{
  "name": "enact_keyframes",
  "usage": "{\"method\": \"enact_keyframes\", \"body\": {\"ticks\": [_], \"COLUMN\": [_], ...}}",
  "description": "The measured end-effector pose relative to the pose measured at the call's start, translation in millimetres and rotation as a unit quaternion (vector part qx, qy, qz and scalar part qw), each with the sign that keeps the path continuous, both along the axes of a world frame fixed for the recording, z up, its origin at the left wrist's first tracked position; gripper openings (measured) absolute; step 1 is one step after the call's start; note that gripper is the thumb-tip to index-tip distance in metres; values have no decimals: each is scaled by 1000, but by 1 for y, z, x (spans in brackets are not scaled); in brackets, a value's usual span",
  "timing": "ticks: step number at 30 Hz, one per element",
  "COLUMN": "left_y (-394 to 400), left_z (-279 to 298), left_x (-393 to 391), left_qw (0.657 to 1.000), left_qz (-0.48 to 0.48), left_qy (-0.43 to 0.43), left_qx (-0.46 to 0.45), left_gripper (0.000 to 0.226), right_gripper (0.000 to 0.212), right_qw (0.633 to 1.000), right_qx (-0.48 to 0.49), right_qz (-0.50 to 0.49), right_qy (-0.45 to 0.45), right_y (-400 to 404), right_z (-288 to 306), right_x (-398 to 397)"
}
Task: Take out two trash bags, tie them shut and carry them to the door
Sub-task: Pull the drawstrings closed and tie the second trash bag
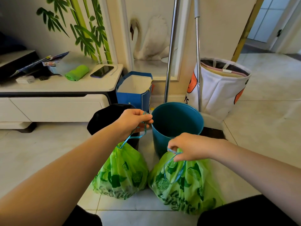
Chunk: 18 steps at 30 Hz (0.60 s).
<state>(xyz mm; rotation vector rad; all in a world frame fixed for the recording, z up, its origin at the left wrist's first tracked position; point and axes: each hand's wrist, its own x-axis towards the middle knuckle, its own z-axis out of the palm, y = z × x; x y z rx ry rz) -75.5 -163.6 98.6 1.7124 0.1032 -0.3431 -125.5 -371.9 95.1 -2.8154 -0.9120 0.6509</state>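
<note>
Two green printed trash bags sit on the tiled floor in front of me, both drawn closed at the top. My left hand (133, 121) grips the blue drawstring of the left bag (121, 173), pulling it taut upward. My right hand (189, 146) pinches the blue drawstring of the right bag (184, 185) just above its gathered neck; that string loops loosely down over the bag. Behind the bags stand a teal bin (177, 124), with no liner, and a black bin (105, 119), partly hidden by my left hand.
A low white cabinet (53, 101) at left carries a phone, a green roll and papers. A blue paper bag (135, 90), two metal poles (171, 49) and a white laundry basket (221, 88) stand behind the bins. An open doorway (267, 33) lies at far right.
</note>
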Motion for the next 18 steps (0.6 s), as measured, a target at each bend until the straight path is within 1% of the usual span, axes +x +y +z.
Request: {"method": "enact_keyframes", "body": {"ticks": [2,3,5,8,11,13,14,16,18], "left_y": [1,1,3,5,6,7,7,7,8], "left_z": [0,0,-1,-4,-8,-9,-10,-13,-14], "left_x": [0,0,1,2,5,6,6,7,9], "left_qw": [1000,1000,1000,1000,1000,1000,1000,1000,1000], "left_qz": [2,2,1,-1,0,0,1,2,4], "left_qy": [1,0,-2,-1,2,2,3,4,4], "left_qx": [2,3,4,8,15,17,16,10,1], "left_gripper": [10,10,11,11,12,12,12,11,11], "right_gripper": [38,39,33,25,24,17,13,21,26], "right_qw": [996,993,984,970,963,970,981,997,994], "right_qx": [-83,-114,-162,-206,-229,-205,-166,-67,32], "right_qz": [31,42,62,83,96,83,60,-15,-98], "right_qy": [10,0,-46,-102,-107,-95,-79,-21,25], "right_y": [4,5,7,9,9,9,9,10,15], "right_z": [-8,-12,-20,-32,-30,-26,-23,-14,0], "right_x": [1,2,6,11,15,19,23,31,39]}}
